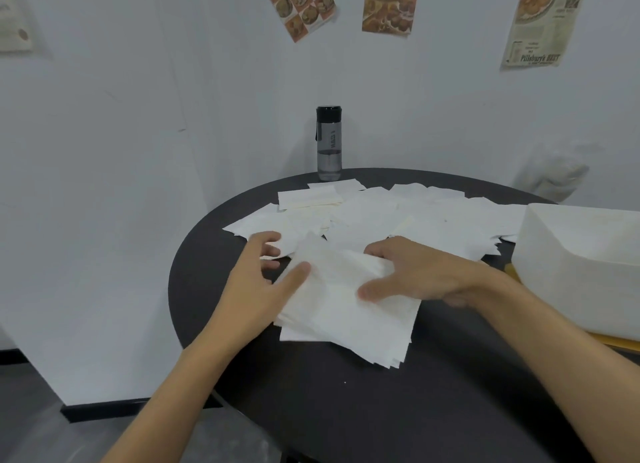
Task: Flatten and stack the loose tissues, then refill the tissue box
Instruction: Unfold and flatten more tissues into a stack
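A rough stack of white tissues [346, 317] lies on the black round table [346, 410] in front of me, its edges uneven. My right hand [415, 275] grips the top tissue of the stack at its right side, fingers curled over the edge. Spread at the stack's left edge is my left hand [263, 279], its thumb resting on the tissue. Behind the stack, several loose tissues [398, 213] are scattered across the table. The white tissue box [581, 268] stands at the right, its open top facing up.
A dark water bottle [329, 144] stands at the table's far edge against the white wall. A small folded pile of tissues [308, 198] lies near it. A crumpled clear plastic bag [557, 175] sits at the back right. Posters hang on the wall.
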`<state>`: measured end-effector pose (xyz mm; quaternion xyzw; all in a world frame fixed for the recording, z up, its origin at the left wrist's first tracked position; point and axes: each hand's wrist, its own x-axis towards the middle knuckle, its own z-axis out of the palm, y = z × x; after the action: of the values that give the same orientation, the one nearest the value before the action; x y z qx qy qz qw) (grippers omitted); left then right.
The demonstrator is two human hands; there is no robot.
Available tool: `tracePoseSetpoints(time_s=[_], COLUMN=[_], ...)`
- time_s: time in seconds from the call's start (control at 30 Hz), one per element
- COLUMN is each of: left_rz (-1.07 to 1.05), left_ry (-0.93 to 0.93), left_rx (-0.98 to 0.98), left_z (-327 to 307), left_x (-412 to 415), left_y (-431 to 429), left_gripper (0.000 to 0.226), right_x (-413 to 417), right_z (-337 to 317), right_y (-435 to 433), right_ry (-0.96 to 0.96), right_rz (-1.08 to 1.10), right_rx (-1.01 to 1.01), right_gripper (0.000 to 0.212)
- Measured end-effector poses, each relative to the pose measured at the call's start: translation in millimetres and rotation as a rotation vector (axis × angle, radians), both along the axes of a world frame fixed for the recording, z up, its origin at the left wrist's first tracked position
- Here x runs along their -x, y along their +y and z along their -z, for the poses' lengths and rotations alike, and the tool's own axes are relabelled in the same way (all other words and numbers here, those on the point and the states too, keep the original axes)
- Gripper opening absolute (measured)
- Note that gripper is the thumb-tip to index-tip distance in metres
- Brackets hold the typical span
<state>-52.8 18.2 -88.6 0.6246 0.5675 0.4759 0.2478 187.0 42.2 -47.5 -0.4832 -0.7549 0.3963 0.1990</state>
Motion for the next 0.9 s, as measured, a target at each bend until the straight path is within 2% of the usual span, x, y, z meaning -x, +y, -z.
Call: tracePoseSetpoints(time_s=[0.1,0.2,0.27,0.3,0.4,0.5,0.6,0.8,0.9], left_rz=[-0.039,0.129,0.244,0.282,0.324,0.173,0.052,0.091,0.128], left_ry=[-0.285,-0.631,-0.756,-0.788,-0.774,-0.663,-0.501,-0.448,-0.414], left_rx=[0.087,0.18,0.183,0.176,0.096,-0.053,-0.195,-0.263,-0.293], left_z=[-6,-12,-21,-26,-34,-32,-29,-28,-26], left_x=[-2,-10,-22,-29,-48,-59,-58,-58,-58], left_y=[2,13,18,20,25,29,32,32,29], left_gripper=[0.073,0.106,0.109,0.101,0.054,0.036,0.035,0.044,0.06], right_x=[3,7,10,10,12,13,15,19,19], right_z=[2,4,4,4,8,12,14,10,11], right_y=[6,9,9,8,8,11,12,7,6], right_ry=[0.284,0.52,0.631,0.669,0.722,0.609,0.508,0.575,0.614], right_rz=[0.167,0.291,0.31,0.306,0.278,0.221,0.192,0.206,0.208], right_rx=[-0.023,-0.088,-0.103,-0.103,-0.096,-0.105,-0.168,-0.242,-0.23], right_gripper=[0.023,0.031,0.032,0.032,0.034,0.04,0.048,0.049,0.051])
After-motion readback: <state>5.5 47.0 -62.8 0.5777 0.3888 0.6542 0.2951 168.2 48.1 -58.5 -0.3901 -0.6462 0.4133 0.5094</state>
